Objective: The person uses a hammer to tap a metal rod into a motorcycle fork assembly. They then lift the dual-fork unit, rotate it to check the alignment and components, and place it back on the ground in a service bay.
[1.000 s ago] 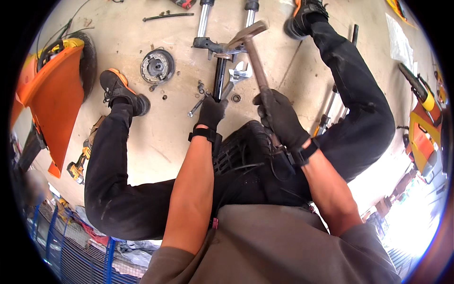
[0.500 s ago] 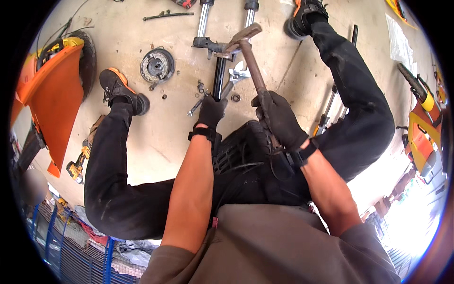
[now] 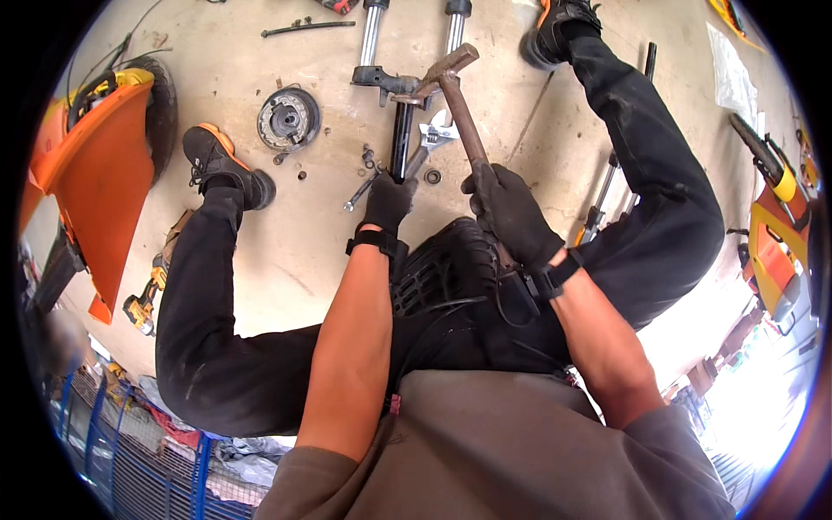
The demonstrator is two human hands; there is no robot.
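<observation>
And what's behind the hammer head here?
A dark bracket runs in behind the hammer head from the left. Whatever the head directly covers is hidden, and whether the two touch can't be told.

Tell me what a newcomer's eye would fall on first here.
Probably the large, curved orange panel at far left. Next would come the long brown hammer in the black-gloved right hand near the centre, and the slim black tube in the black-gloved left hand to its left.

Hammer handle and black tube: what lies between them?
In the head view, the adjustable wrench and, lower, a small ring lie between handle and tube.
</observation>
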